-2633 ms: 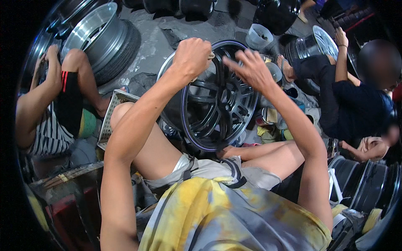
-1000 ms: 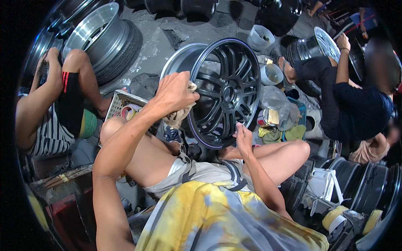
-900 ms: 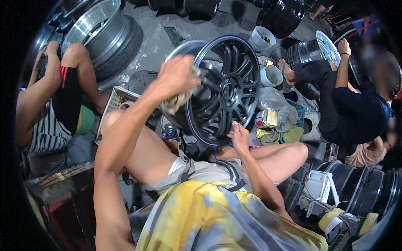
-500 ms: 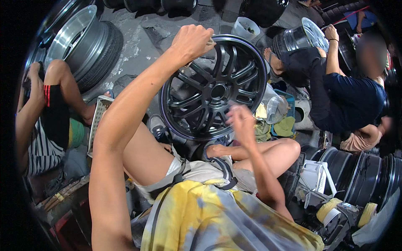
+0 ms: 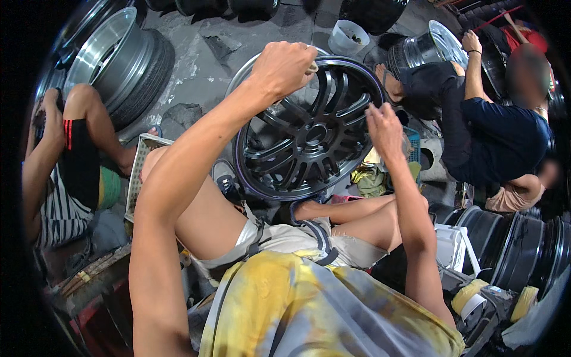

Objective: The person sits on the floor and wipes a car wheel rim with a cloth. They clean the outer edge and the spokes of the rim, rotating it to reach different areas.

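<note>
A dark grey multi-spoke wheel rim [image 5: 313, 138] stands tilted between my legs, its face toward me. My left hand [image 5: 284, 70] is closed at the top edge of the rim, fingers curled over the lip. A small pale bit shows by its fingertips; I cannot make out whether it is a separate thing. At the rim's upper right edge is my right hand [image 5: 386, 130], fingers bent against the lip and closed on it. The undersides of both hands' fingers are partly hidden.
A whitish tub [image 5: 348, 38] stands beyond the rim. At left are a polished wheel with a tire [image 5: 134, 71] and a seated person's leg. To the right, another person [image 5: 499, 131] sits by a shiny wheel [image 5: 446, 44]. Several dark rims [image 5: 505, 250] line the lower right.
My right hand has moved up and right from in front of the spokes to the rim's edge. The rim has turned and tilted, shifting slightly right; my left hand stays at its top.
</note>
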Action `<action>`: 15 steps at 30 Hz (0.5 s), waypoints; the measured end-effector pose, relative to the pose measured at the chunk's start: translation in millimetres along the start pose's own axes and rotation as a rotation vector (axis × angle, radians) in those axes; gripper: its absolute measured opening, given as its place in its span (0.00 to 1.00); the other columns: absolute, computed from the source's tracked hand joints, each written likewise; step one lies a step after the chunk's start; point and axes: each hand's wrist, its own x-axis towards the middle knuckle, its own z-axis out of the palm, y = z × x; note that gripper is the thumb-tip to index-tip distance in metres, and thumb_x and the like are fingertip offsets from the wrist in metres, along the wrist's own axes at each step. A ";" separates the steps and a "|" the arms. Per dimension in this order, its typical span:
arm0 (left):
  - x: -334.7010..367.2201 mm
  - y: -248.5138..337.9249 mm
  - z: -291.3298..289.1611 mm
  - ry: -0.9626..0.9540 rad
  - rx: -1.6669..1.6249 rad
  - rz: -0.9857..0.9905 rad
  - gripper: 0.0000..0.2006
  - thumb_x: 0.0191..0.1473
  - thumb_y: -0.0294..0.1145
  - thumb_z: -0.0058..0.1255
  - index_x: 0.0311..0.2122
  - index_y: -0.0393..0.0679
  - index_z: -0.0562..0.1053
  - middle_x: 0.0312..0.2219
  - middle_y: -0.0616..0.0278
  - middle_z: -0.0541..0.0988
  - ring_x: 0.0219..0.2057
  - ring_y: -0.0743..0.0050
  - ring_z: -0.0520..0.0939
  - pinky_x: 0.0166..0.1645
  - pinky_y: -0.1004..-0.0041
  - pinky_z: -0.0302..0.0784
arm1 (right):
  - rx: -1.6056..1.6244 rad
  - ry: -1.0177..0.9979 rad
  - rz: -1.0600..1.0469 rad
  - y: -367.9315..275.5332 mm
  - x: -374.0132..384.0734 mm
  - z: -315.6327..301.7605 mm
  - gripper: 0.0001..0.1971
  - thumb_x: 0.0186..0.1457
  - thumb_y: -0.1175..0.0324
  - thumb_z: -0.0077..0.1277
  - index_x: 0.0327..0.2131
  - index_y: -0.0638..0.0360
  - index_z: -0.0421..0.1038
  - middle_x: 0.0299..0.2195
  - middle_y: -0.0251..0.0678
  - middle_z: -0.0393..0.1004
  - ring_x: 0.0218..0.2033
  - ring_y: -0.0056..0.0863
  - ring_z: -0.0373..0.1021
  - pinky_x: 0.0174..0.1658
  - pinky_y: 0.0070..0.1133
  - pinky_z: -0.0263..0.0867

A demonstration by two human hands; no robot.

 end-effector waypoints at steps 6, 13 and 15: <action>-1.7 4.0 -2.8 -0.019 -0.032 -0.016 0.10 0.51 0.36 0.63 0.32 0.41 0.77 0.33 0.52 0.84 0.33 0.47 0.86 0.38 0.56 0.82 | 0.078 -0.189 -0.100 -18.8 -17.9 -4.5 0.13 0.62 0.67 0.57 0.48 0.57 0.81 0.32 0.42 0.69 0.33 0.42 0.72 0.37 0.35 0.69; -2.2 9.3 -5.5 -0.026 -0.025 -0.008 0.11 0.52 0.36 0.63 0.34 0.41 0.76 0.34 0.50 0.84 0.34 0.46 0.86 0.39 0.55 0.82 | 0.106 -0.250 -0.064 -20.9 -13.9 -13.8 0.14 0.61 0.67 0.57 0.49 0.58 0.80 0.35 0.43 0.71 0.37 0.43 0.74 0.39 0.38 0.72; -3.4 10.3 -7.4 -0.003 -0.010 -0.007 0.11 0.51 0.36 0.63 0.33 0.40 0.77 0.33 0.50 0.84 0.34 0.47 0.87 0.39 0.55 0.83 | 0.083 -0.199 -0.121 -22.8 -18.1 -16.4 0.13 0.60 0.68 0.57 0.48 0.58 0.81 0.35 0.42 0.71 0.36 0.43 0.74 0.38 0.36 0.72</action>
